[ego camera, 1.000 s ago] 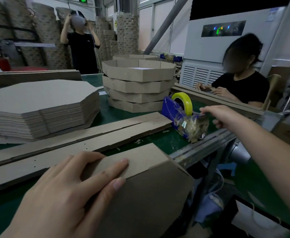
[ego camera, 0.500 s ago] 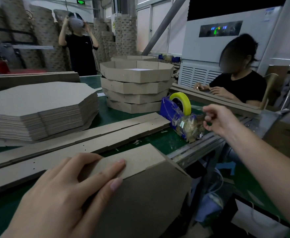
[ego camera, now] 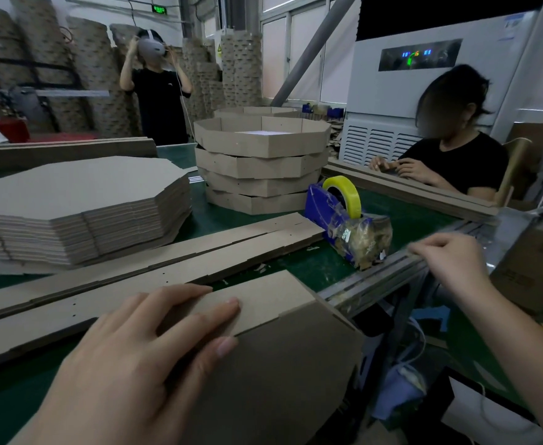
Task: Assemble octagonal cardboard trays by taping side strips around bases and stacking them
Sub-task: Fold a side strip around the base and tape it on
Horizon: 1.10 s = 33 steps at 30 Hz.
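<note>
Right hand was up at the tape dispenser a second ago, and now it's pulled back toward the table edge, fingers curled and pinching what looks like a fresh bit of tape (blurry though). Left hand hasn't budged, flat fingers pressing the side strip against the base at the near edge. So I'd guess taping that joint is next.

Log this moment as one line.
left hand: presses side strip onto base | right hand: pinches tape near dispenser | finished trays: stacked behind
</note>
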{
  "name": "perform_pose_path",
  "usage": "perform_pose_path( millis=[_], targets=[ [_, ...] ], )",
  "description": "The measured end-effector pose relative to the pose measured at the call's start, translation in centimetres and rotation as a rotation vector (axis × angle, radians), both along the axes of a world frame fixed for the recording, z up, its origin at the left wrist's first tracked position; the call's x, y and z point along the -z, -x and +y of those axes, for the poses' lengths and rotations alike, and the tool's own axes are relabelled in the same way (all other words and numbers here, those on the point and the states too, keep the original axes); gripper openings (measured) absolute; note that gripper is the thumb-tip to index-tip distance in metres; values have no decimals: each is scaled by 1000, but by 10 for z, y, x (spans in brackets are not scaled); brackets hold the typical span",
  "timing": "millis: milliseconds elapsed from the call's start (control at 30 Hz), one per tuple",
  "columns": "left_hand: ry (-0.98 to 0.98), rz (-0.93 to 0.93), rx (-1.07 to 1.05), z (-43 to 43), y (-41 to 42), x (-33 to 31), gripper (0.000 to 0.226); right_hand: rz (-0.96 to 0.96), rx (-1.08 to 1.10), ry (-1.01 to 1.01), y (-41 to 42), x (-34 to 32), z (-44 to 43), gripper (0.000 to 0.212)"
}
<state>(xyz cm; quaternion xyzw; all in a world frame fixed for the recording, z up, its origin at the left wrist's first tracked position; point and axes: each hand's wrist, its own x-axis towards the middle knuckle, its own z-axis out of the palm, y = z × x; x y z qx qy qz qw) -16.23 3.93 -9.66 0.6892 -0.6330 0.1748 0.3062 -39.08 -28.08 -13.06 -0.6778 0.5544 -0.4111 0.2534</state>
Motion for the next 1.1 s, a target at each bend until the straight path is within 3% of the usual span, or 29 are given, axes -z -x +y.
perform_pose_path(
  millis=[133,233,333,533,600,767,967,1100],
  targets=[
    [-56,-53,-16,-2,-2,0,35,-146,-268,114,-29,-31,74,7],
    [-91,-74,-13,-4,1,-3,30,-469,-633,-54,-42,-45,144,22],
    [-65,-56,-8,-4,1,-3,32,-690,-807,-315,-56,-39,199,31],
    [-20,-68,23,-1,3,-1,34,-844,-648,-662,-92,-11,238,22],
    [-23,-74,22,0,4,-1,36,-885,-581,-682,-96,-11,241,31],
    [-16,-61,29,1,5,-1,36,-982,-442,-723,-99,-16,245,28],
    [-12,-16,15,0,3,-1,39,-941,-460,-743,-99,-15,244,26],
    [-58,-139,29,3,-1,1,37,-861,-550,-775,-95,-12,243,33]
  ],
)
